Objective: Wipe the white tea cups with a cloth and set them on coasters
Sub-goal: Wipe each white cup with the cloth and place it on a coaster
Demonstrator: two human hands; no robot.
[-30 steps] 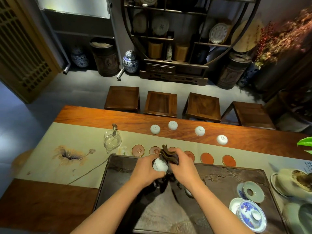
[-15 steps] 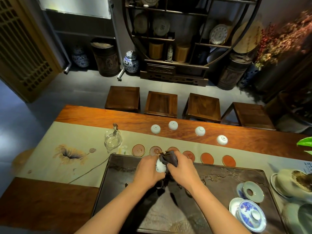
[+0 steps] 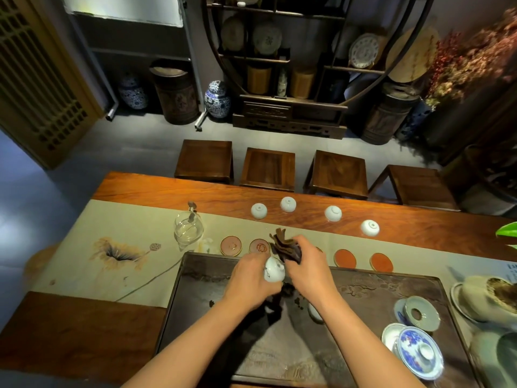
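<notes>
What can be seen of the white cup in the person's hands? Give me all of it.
The white cup is small, glossy, ceramic by its look, with a faint dark mark on its side. The left hand grips it from the left, tipped on its side above the dark tea tray, near the tray's far edge. The right hand holds a dark brown cloth against its upper right. The hands and cloth hide its rim and inside.
</notes>
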